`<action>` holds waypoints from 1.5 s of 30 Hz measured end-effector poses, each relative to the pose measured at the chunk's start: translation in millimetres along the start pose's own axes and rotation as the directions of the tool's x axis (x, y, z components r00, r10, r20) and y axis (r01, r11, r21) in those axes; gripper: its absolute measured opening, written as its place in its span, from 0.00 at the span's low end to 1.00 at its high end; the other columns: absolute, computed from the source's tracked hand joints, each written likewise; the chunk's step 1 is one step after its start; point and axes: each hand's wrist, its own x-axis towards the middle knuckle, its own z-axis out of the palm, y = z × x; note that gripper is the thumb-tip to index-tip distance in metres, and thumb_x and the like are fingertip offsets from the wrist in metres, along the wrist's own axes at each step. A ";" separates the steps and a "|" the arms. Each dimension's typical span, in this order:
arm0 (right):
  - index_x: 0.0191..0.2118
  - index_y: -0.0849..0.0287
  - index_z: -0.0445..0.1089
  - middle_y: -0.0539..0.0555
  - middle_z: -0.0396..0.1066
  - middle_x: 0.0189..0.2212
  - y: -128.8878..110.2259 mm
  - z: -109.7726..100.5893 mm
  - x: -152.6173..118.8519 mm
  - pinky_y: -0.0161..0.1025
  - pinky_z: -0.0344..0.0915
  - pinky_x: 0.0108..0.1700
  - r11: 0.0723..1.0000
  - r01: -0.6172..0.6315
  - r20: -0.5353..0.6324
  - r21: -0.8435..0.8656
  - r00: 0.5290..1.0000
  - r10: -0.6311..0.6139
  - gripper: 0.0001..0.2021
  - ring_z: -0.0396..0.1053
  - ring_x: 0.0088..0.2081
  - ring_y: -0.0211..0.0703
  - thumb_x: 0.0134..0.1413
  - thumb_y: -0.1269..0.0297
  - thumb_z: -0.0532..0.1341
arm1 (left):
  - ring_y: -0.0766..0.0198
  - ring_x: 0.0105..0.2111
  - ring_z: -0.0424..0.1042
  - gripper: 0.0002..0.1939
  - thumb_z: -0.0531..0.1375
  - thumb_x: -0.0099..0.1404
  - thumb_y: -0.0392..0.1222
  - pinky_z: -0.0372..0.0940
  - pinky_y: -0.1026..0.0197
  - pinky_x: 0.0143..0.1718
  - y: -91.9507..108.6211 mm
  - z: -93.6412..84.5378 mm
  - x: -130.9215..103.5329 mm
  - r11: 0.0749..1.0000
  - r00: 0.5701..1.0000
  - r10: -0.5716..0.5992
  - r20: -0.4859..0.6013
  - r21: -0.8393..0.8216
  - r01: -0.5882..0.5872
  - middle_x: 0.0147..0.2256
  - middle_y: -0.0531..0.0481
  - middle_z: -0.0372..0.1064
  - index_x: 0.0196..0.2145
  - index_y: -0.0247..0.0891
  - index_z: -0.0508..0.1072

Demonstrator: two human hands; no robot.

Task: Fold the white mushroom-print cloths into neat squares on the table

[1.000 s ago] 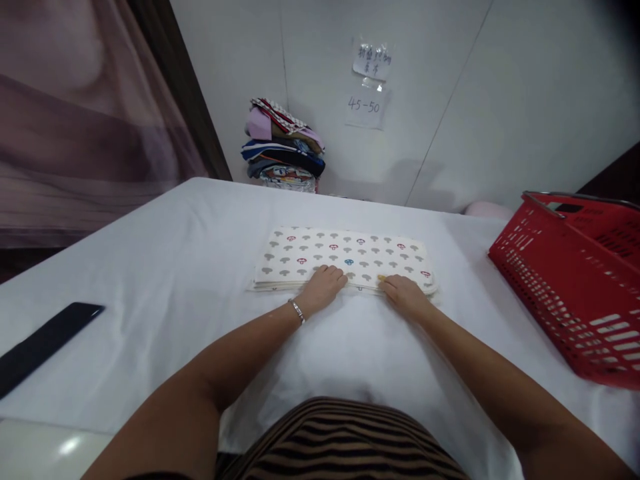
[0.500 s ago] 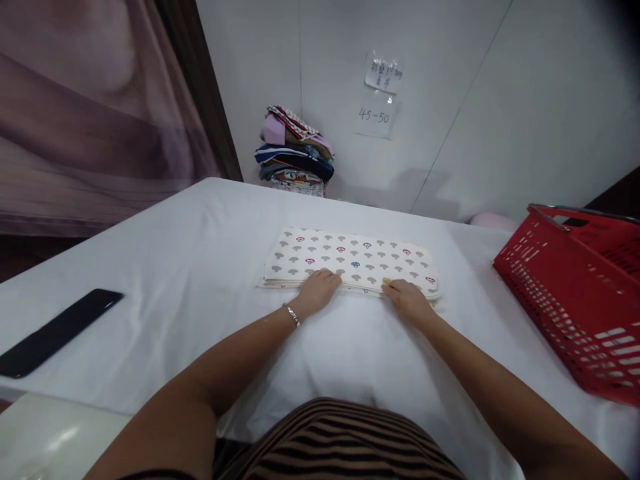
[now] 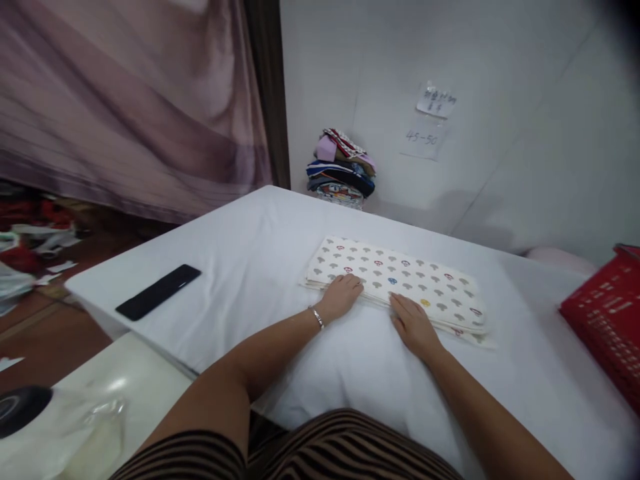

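A folded white cloth with a mushroom print (image 3: 377,267) lies flat on a white-covered table (image 3: 240,247), its long axis running left to right with the right end slanting nearer. Stacked layers show along its near edge, and a lower layer sticks out past the near right corner.

The left hand (image 3: 343,295) lies palm down on the near edge, left of the cloth's middle, fingers slightly bent; whether it pinches the layers cannot be told. The right hand (image 3: 414,327) is open, fingers extended together, its fingertips on the same edge further right.

At the far right, a red perforated plastic basket (image 3: 605,313) is cut off by the picture's edge, and its contents cannot be seen. At the near left, a clear plastic bag (image 3: 100,427) sits on a pale surface beside a dark rounded object (image 3: 25,408), also cut off and hard to identify. A flat black slab (image 3: 159,291) lies on the table's left. Beyond the far edge rises a pile of folded fabrics (image 3: 343,170), its base hidden.
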 end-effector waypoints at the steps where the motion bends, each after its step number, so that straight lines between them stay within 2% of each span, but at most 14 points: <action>1: 0.63 0.59 0.56 0.60 0.61 0.59 1.8 1.2 -1.2 0.52 0.57 0.59 1.000 0.005 -0.006 0.000 1.000 -0.005 0.23 0.58 0.60 0.50 0.63 0.63 0.48 | 0.59 0.45 0.64 0.13 0.48 0.67 0.29 0.58 0.56 0.45 -5.3 -2.6 -4.2 1.000 1.000 -0.022 -0.002 0.014 0.022 0.42 0.48 0.68 0.40 0.37 0.70; 7: 0.62 0.60 0.56 0.60 0.62 0.59 1.7 1.6 -0.2 0.52 0.58 0.58 1.000 0.004 0.019 -0.004 1.000 -0.004 0.24 0.59 0.59 0.52 0.63 0.61 0.49 | 0.59 0.43 0.65 0.11 0.52 0.66 0.32 0.58 0.55 0.45 -48.7 -18.6 -35.9 0.988 0.988 -0.149 0.034 0.054 0.147 0.40 0.47 0.70 0.43 0.39 0.71; 13: 0.63 0.57 0.55 0.60 0.60 0.60 -20.8 5.3 19.3 0.56 0.56 0.58 1.000 0.001 0.034 -0.004 0.999 -0.001 0.24 0.56 0.61 0.54 0.63 0.59 0.48 | 0.58 0.46 0.66 0.15 0.54 0.65 0.34 0.58 0.55 0.46 -85.4 -33.3 -63.9 0.961 0.961 -0.276 0.016 0.028 0.276 0.42 0.46 0.71 0.49 0.43 0.70; 19: 0.62 0.54 0.58 0.58 0.63 0.58 -36.7 15.6 27.1 0.55 0.54 0.59 1.000 0.017 0.019 -0.011 1.000 -0.016 0.22 0.58 0.60 0.53 0.63 0.61 0.49 | 0.59 0.46 0.66 0.15 0.54 0.66 0.35 0.60 0.56 0.44 -98.0 -35.6 -69.1 0.952 0.952 -0.304 0.009 0.034 0.304 0.45 0.47 0.70 0.48 0.47 0.71; 22: 0.61 0.55 0.59 0.58 0.62 0.59 -37.3 16.5 24.0 0.54 0.54 0.59 1.000 0.013 0.004 -0.016 1.000 -0.013 0.21 0.58 0.60 0.52 0.63 0.61 0.49 | 0.62 0.43 0.68 0.18 0.52 0.67 0.35 0.63 0.59 0.42 -98.8 -29.3 -77.3 0.941 0.940 -0.336 0.063 -0.034 0.338 0.47 0.50 0.69 0.51 0.50 0.70; 25: 0.60 0.56 0.60 0.57 0.62 0.59 -35.5 15.5 21.8 0.53 0.53 0.59 1.000 0.016 0.018 -0.011 1.000 -0.015 0.21 0.58 0.60 0.52 0.63 0.61 0.49 | 0.62 0.47 0.67 0.22 0.52 0.64 0.32 0.63 0.59 0.47 -98.9 -25.3 -86.7 0.903 0.919 -0.390 0.058 -0.170 0.394 0.51 0.51 0.67 0.53 0.48 0.69; 27: 0.59 0.56 0.61 0.58 0.62 0.59 -35.2 14.0 22.0 0.54 0.53 0.59 1.000 0.006 0.033 -0.005 0.999 -0.006 0.21 0.58 0.60 0.52 0.63 0.60 0.49 | 0.64 0.46 0.68 0.24 0.52 0.61 0.29 0.63 0.61 0.47 -99.7 -26.1 -91.0 0.827 0.877 -0.478 0.043 -0.314 0.466 0.51 0.51 0.68 0.53 0.45 0.68; 28: 0.59 0.56 0.61 0.58 0.63 0.58 -36.0 13.0 23.1 0.55 0.54 0.59 1.000 -0.004 0.038 -0.001 0.999 0.004 0.21 0.58 0.60 0.53 0.63 0.60 0.49 | 0.65 0.43 0.69 0.25 0.52 0.59 0.28 0.63 0.63 0.46 -100.2 -27.5 -92.2 0.766 0.837 -0.546 0.041 -0.381 0.519 0.50 0.51 0.69 0.53 0.43 0.68; 30: 0.59 0.56 0.61 0.59 0.62 0.59 -40.6 10.6 28.5 0.57 0.53 0.58 1.000 -0.024 0.033 0.009 0.999 0.024 0.21 0.57 0.60 0.54 0.62 0.60 0.49 | 0.67 0.37 0.70 0.24 0.52 0.58 0.29 0.65 0.64 0.41 -100.9 -31.7 -92.6 0.614 0.718 -0.694 0.054 -0.475 0.630 0.46 0.51 0.71 0.52 0.40 0.69; 32: 0.58 0.55 0.62 0.59 0.61 0.59 -50.4 8.5 39.6 0.58 0.52 0.58 0.999 -0.018 0.022 0.034 1.000 0.018 0.20 0.56 0.61 0.54 0.62 0.61 0.49 | 0.67 0.32 0.70 0.17 0.54 0.59 0.34 0.64 0.64 0.36 -100.3 -36.5 -90.6 0.477 0.596 -0.798 0.090 -0.510 0.716 0.40 0.52 0.73 0.46 0.39 0.72; 34: 0.56 0.55 0.64 0.58 0.63 0.58 -65.0 7.6 57.3 0.57 0.53 0.58 0.996 0.022 0.023 0.091 0.999 -0.024 0.19 0.57 0.60 0.54 0.62 0.63 0.49 | 0.66 0.30 0.70 0.10 0.55 0.61 0.40 0.63 0.64 0.33 -98.1 -40.7 -87.3 0.400 0.529 -0.836 0.144 -0.499 0.768 0.34 0.53 0.74 0.38 0.40 0.74; 37: 0.50 0.56 0.69 0.57 0.69 0.52 -92.1 9.5 93.2 0.50 0.57 0.56 0.972 0.073 0.037 0.224 0.996 -0.083 0.16 0.62 0.55 0.50 0.62 0.66 0.49 | 0.63 0.30 0.70 0.11 0.56 0.61 0.47 0.60 0.64 0.30 -92.7 -45.2 -82.4 0.381 0.510 -0.829 0.229 -0.437 0.815 0.29 0.52 0.73 0.29 0.40 0.74; 40: 0.45 0.56 0.71 0.56 0.72 0.46 -118.9 14.3 131.4 0.43 0.61 0.51 0.949 0.053 0.066 0.311 0.995 -0.077 0.14 0.67 0.47 0.45 0.62 0.67 0.49 | 0.62 0.31 0.70 0.14 0.55 0.61 0.50 0.58 0.63 0.29 -87.9 -48.6 -80.1 0.391 0.513 -0.802 0.307 -0.380 0.838 0.30 0.51 0.74 0.29 0.40 0.75; 45: 0.39 0.58 0.71 0.55 0.71 0.39 -149.9 26.2 173.8 0.39 0.58 0.44 0.976 -0.008 0.216 0.217 0.976 -0.040 0.08 0.64 0.43 0.45 0.60 0.65 0.55 | 0.62 0.33 0.71 0.15 0.53 0.63 0.48 0.57 0.64 0.30 -85.7 -50.6 -81.3 0.471 0.569 -0.749 0.340 -0.332 0.818 0.33 0.50 0.76 0.30 0.40 0.77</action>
